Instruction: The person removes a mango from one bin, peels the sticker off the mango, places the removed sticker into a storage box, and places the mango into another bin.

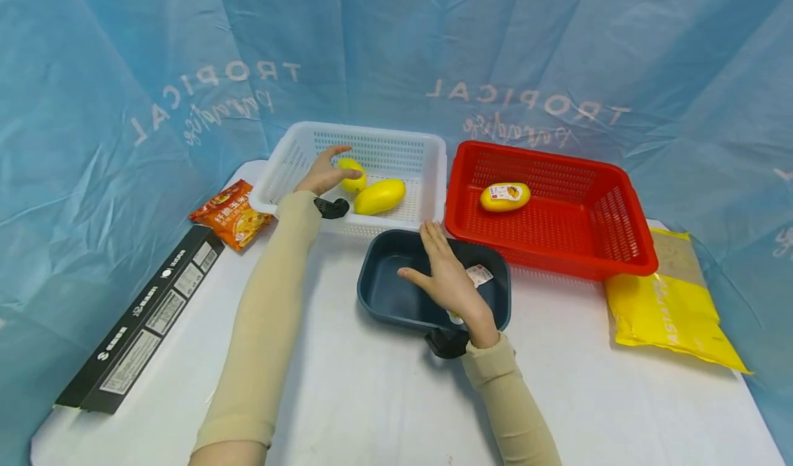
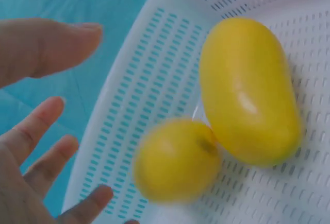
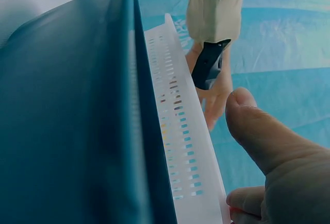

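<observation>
My left hand [image 1: 327, 172] is over the white basket [image 1: 427, 177], thumb and fingers spread, holding nothing. Just beyond its fingertips, a small rounded yellow fruit [image 2: 176, 161], perhaps a lemon, lies blurred against a larger, smooth yellow mango [image 2: 250, 92] on the basket floor. My right hand [image 1: 451, 283] hovers over the dark blue tray [image 1: 387, 283] with its fingers stretched toward the white basket's near rim. Whether it touches that rim I cannot tell. Partly hidden under this hand, a white label [image 1: 479, 275] shows inside the tray; what bears it is covered.
A red basket [image 1: 595, 246] stands right of the white one, with a labelled yellow mango [image 1: 504, 197] inside. An orange snack packet [image 1: 232, 215] and a long black box [image 1: 145, 321] lie at left. A yellow bag [image 1: 672, 308] lies at right. Blue curtain [image 1: 384, 53] hangs behind.
</observation>
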A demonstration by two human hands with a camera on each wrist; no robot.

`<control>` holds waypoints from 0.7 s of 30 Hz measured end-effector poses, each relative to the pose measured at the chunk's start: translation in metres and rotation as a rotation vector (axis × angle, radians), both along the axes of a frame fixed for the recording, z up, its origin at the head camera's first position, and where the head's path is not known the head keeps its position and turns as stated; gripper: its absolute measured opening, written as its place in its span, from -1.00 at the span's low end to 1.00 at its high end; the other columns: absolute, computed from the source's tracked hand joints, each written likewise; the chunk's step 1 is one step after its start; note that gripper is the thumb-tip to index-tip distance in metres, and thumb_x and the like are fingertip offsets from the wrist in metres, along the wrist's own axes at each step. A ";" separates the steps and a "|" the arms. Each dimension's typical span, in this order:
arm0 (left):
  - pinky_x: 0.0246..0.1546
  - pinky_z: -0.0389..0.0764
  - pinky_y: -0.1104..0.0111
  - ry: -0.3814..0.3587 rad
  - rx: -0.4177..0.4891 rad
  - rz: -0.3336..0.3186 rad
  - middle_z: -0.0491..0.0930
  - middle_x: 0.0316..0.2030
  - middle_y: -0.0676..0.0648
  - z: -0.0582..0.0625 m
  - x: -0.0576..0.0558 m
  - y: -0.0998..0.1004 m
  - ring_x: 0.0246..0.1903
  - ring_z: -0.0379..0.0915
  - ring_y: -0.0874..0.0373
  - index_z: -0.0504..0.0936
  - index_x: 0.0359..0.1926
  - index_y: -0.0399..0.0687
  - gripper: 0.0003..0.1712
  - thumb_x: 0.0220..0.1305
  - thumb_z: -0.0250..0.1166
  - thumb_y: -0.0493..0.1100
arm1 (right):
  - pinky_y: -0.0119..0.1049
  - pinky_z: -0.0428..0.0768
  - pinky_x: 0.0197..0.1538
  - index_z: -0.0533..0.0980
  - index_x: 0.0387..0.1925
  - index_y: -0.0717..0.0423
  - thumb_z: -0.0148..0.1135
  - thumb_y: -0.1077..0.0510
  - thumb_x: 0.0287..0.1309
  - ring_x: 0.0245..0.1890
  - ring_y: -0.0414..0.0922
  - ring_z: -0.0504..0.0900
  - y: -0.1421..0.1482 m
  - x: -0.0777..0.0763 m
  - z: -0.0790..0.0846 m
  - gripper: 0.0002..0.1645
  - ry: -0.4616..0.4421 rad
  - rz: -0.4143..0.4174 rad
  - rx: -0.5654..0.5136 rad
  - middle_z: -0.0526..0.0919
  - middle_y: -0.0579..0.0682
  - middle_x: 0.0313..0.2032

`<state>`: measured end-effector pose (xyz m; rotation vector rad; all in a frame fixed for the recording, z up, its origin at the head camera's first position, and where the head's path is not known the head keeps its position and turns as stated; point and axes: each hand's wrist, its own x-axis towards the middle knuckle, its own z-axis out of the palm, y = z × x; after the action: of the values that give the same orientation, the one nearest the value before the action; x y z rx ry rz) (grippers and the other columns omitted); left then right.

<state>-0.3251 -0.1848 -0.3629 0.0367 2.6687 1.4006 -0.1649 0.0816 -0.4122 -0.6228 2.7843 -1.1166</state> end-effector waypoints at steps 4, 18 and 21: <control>0.43 0.09 -0.06 0.010 0.046 -0.001 -0.07 0.53 -0.04 0.007 0.008 0.007 0.50 -0.13 -0.11 0.02 0.51 0.14 -0.12 0.27 0.25 -0.08 | 0.05 -0.01 0.50 -0.12 0.53 0.04 0.24 -0.24 0.16 0.56 -0.09 -0.30 0.000 0.000 0.001 0.12 -0.006 -0.001 0.008 -0.22 -0.07 0.56; 0.39 0.25 0.06 0.206 0.245 -0.256 0.11 0.48 -0.06 0.010 0.074 0.099 0.44 0.08 -0.03 0.12 0.48 0.03 -0.20 0.27 0.23 -0.18 | 0.12 0.30 0.37 0.09 0.49 0.00 0.24 -0.15 0.21 0.43 0.10 0.24 0.052 0.005 0.035 -0.07 -0.006 -0.106 -0.156 0.18 0.05 0.47; 0.25 0.45 0.12 0.199 0.254 -0.315 0.23 0.42 -0.09 0.007 0.096 0.120 0.30 0.30 -0.07 0.18 0.45 -0.02 -0.24 0.27 0.25 -0.20 | 0.12 0.40 0.29 0.20 0.44 0.00 0.21 -0.11 0.24 0.30 0.14 0.41 0.080 -0.003 0.047 -0.20 0.035 -0.164 -0.198 0.37 0.11 0.36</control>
<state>-0.2292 -0.0646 -0.3559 0.6225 2.4647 1.6855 -0.1680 0.1612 -0.3655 -0.4394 2.8189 -1.4397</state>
